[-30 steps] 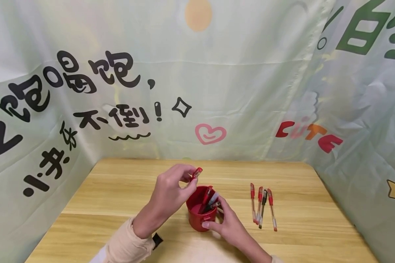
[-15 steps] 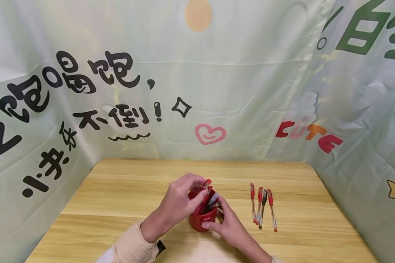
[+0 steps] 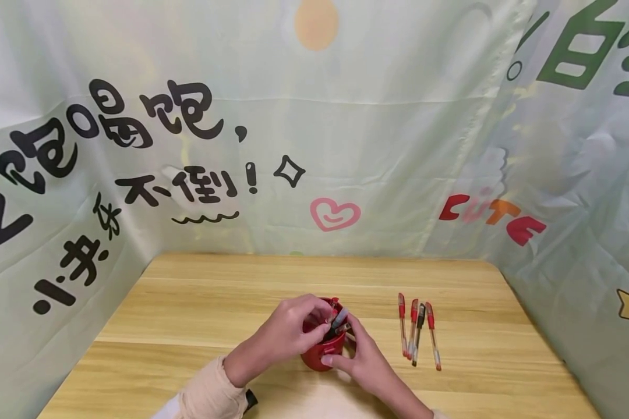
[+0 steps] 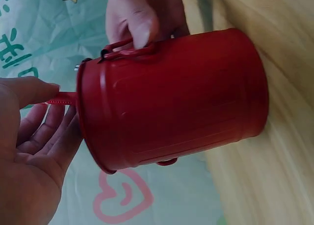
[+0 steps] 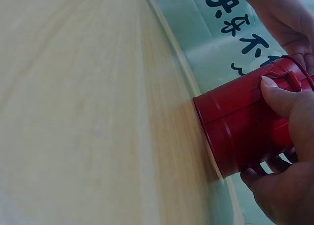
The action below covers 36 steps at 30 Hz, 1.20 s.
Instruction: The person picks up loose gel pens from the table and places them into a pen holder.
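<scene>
A small red metal bucket [image 3: 321, 354] stands upright on the table with several pens in it, among them a dark one with a clear end [image 3: 343, 329]. At its rim, my left hand [image 3: 285, 329] pinches the red cap of a pen [image 4: 66, 98] between thumb and fingers; the pen's lower part is hidden inside the bucket. On the other side my right hand [image 3: 369, 362] grips the bucket, its thumb [image 5: 275, 95] lying by the side handle and its fingers round the wall.
To the right on the wooden table [image 3: 215, 291] lie several capped pens, a black one [image 3: 419, 331] among red ones [image 3: 433, 334]. Printed cloth [image 3: 388, 145] hangs behind the table and along both sides.
My left hand has moved right and down from above the bucket's left rim, lowering the red pen into it. The right hand keeps holding the bucket in place.
</scene>
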Tool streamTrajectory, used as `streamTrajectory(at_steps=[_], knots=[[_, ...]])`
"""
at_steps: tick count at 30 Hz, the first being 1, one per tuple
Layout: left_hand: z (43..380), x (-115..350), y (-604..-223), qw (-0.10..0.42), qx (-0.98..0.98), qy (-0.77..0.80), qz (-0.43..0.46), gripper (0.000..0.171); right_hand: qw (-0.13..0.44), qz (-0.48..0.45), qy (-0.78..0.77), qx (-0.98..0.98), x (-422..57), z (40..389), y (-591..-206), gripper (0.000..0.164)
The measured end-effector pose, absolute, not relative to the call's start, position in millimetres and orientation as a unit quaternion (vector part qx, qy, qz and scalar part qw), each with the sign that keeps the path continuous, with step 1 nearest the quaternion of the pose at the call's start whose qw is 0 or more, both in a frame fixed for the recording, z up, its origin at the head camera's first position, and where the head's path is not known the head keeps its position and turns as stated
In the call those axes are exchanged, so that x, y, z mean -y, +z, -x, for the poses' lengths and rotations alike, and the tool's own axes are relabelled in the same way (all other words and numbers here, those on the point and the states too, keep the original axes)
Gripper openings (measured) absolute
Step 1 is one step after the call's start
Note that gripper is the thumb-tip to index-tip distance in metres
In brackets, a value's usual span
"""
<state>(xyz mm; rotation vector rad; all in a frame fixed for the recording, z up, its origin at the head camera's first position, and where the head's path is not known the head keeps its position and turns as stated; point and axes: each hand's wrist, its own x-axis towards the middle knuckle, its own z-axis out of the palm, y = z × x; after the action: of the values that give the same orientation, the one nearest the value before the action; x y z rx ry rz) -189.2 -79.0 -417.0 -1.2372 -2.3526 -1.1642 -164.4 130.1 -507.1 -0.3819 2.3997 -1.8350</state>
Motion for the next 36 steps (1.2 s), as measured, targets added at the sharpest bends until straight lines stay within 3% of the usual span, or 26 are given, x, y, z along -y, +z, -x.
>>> streamTrajectory(at_steps=[19, 36], knots=[[190, 74, -428, 0.12, 0.848, -0.323, 0.401, 0.024, 0.051, 0.129, -0.606, -0.784, -129, 167, -509, 0.102], [191, 68, -417, 0.063, 0.877, -0.26, 0.399, 0.015, 0.06, 0.127, -0.609, -0.781, -130, 165, -509, 0.099]])
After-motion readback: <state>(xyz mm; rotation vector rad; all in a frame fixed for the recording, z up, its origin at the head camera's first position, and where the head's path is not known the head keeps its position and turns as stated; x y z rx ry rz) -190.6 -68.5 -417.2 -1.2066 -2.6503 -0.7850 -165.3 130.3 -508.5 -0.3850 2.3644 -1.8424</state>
